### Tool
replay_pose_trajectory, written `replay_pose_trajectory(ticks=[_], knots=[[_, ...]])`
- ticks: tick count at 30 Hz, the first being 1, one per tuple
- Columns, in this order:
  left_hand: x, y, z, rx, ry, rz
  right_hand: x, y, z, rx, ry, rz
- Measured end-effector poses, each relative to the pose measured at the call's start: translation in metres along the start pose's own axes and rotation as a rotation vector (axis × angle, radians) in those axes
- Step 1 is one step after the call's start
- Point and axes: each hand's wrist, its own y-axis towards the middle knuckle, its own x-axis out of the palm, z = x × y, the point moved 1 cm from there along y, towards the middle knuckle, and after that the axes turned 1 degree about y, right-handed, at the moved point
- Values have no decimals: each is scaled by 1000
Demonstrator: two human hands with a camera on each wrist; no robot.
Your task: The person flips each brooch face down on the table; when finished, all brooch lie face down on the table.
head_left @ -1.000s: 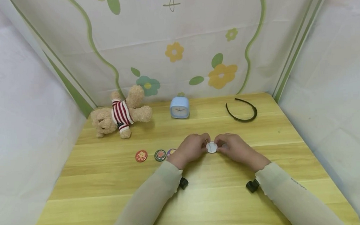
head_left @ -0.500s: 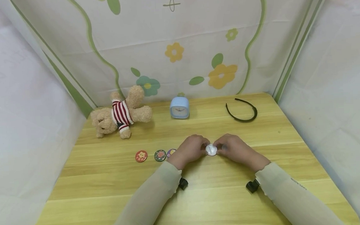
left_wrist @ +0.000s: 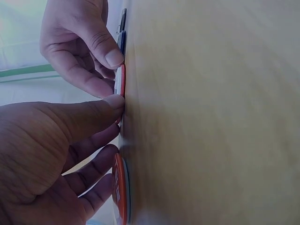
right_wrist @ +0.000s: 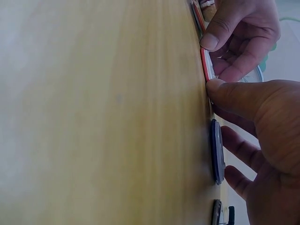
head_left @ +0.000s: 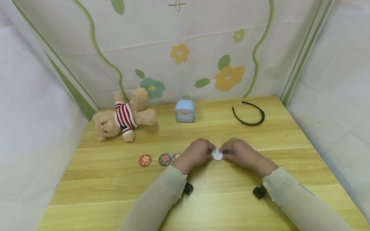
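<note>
A round pin badge (head_left: 217, 154) lies at the middle of the table, its white back facing up. In the right wrist view its rim (right_wrist: 204, 64) is red. My left hand (head_left: 196, 151) pinches its left edge between thumb and fingers, and my right hand (head_left: 240, 153) pinches the opposite edge. An orange-red badge (left_wrist: 121, 187) is close by my left hand's other fingers in the left wrist view; whether they touch is unclear. Beside my right fingers stands a dark blue-rimmed badge (right_wrist: 217, 151), mostly hidden from the head view.
Left of my left hand lie a red badge (head_left: 145, 160), a green badge (head_left: 164, 159) and a partly covered purple badge (head_left: 175, 156). Farther back are a teddy bear (head_left: 124, 116), a blue clock (head_left: 184, 111) and a black headband (head_left: 262, 117). A white edge (head_left: 253, 148) peeks past my right hand.
The badge has shifted slightly toward me, with both hands keeping their pinch on it. A white edge now shows beyond my right hand.
</note>
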Motion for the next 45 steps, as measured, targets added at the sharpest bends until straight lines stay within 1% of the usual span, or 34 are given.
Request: replay_pose_trajectory(ticks=[3, 6, 14, 16, 18, 23, 26, 30, 37, 40, 45], knots=[[-2, -2, 0, -3, -13, 2, 0, 0, 0, -7, -13, 2], [-6, -8, -4, -31, -45, -3, 0, 0, -1, -11, -21, 0], [-28, -35, -25, -135, -182, -26, 1, 1, -1, 4, -23, -5], [-33, -42, -30, -154, -201, -26, 0, 1, -1, 14, -12, -6], [-36, -47, -34, -161, -208, -31, 0, 1, 0, 24, -1, -7], [-38, -55, -40, -139, -185, -58, -2, 0, 1, 37, 29, -7], [-37, -57, -43, -128, -159, -66, -2, 0, 1, 36, 42, -11], [-35, -57, -44, -114, -138, -67, -2, -1, 2, 45, 55, -21], [-31, -53, -44, -128, -160, -70, -1, 3, 3, 88, 127, -44], [-29, -51, -44, -117, -154, -56, 1, 8, -1, 83, 135, -57], [-27, -48, -43, -109, -150, -48, 7, 18, -15, 49, 151, -89]])
